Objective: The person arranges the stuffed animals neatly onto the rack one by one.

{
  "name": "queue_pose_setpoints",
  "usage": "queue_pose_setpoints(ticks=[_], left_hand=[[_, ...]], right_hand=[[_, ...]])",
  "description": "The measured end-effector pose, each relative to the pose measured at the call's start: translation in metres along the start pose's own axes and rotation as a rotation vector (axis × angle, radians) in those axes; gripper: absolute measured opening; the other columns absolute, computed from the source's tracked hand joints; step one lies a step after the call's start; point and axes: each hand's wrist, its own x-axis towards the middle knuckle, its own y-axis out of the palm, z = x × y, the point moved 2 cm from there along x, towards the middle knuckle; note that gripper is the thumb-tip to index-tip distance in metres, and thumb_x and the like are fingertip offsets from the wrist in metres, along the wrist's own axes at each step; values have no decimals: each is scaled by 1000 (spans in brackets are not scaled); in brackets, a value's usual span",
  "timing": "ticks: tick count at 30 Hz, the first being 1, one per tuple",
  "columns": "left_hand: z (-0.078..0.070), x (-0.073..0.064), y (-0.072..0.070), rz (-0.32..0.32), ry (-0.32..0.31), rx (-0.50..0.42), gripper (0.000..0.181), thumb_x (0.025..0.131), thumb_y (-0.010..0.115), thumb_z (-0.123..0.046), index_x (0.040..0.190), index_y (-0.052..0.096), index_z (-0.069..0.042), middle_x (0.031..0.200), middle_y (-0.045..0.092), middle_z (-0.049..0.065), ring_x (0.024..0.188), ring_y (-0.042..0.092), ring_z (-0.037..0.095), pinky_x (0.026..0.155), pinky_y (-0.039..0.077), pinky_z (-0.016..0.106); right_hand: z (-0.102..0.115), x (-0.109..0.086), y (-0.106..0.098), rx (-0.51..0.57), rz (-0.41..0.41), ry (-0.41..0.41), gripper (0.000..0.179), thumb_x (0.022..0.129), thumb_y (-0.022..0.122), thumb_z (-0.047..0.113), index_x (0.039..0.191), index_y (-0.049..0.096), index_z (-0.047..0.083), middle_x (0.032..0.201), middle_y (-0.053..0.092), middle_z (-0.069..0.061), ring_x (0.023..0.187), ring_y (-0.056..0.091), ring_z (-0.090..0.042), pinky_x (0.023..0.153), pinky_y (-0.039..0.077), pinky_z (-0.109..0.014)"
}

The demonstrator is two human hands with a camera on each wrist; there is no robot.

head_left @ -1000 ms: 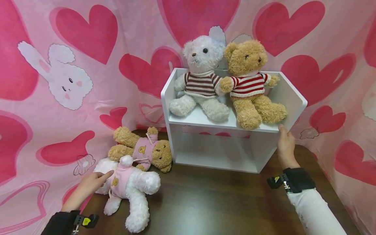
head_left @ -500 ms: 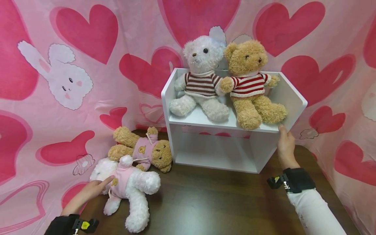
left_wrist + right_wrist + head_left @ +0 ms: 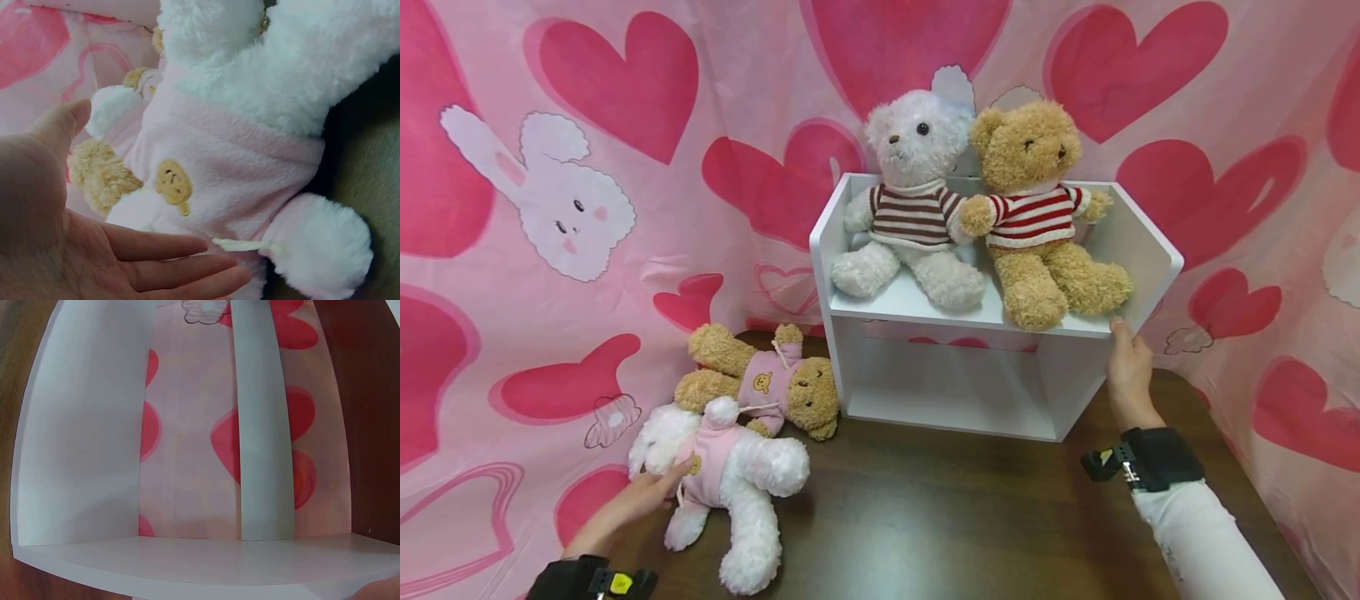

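Observation:
A white teddy bear [image 3: 711, 467] in a pink sweater with a small bear patch lies on its back at the left, legs toward the right. My left hand [image 3: 638, 502] is beside its head and shoulder, fingertips at the sweater; the left wrist view has the palm up and the fingers [image 3: 181, 272] straight, thumb spread away. At the right, my right hand [image 3: 1129, 371] grips the side panel of a white two-tier shelf [image 3: 955, 417], thumb on the front edge, other fingers hidden behind. The right wrist view shows the shelf's inside, with a bit of the hand [image 3: 381, 589] at the corner.
On the upper tier sit a white bear [image 3: 917, 221] in a brown-striped sweater and a tan bear [image 3: 1033, 217] in a red-striped one. A tan bear [image 3: 775, 387] in pink lies between the shelf and the white bear, on the brown table [image 3: 925, 525]. A pink heart-patterned cloth [image 3: 760, 75] hangs behind.
My left hand has slid from over the white bear's head down toward its shoulder and arm, uncovering the head. My right hand and the shelf stay where they were.

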Motion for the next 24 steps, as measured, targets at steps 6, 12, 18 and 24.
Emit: queue_pose_setpoints(ticks=[6, 12, 18, 24], left_hand=[[15, 15, 9, 53, -9, -92, 91, 91, 29, -57, 118, 34, 30, 117, 40, 44, 99, 56, 42, 84, 44, 49], [19, 23, 16, 98, -18, -232, 97, 92, 25, -58, 120, 17, 34, 119, 29, 52, 110, 42, 54, 92, 39, 51], [11, 19, 22, 123, -99, -342, 99, 91, 22, -60, 126, 0, 30, 124, 11, 54, 118, 19, 62, 99, 22, 60], [4, 16, 28, 166, -118, -519, 101, 90, 25, -61, 129, -21, 20, 124, -16, 53, 117, -13, 63, 96, -2, 67]], right_hand=[[1, -1, 0, 5, -1, 5, 61, 95, 31, 43, 141, 31, 2, 146, 28, -10, 132, 22, -20, 109, 13, -34], [0, -1, 0, 12, -17, -7, 59, 95, 32, 42, 140, 33, 4, 145, 30, -9, 131, 25, -20, 109, 15, -32], [0, -1, -1, 1, -16, 7, 61, 94, 32, 43, 140, 33, 2, 145, 29, -12, 131, 25, -22, 109, 15, -34], [0, -2, 0, 3, -12, -3, 60, 95, 32, 42, 140, 33, 2, 145, 29, -11, 131, 24, -21, 109, 14, -34]])
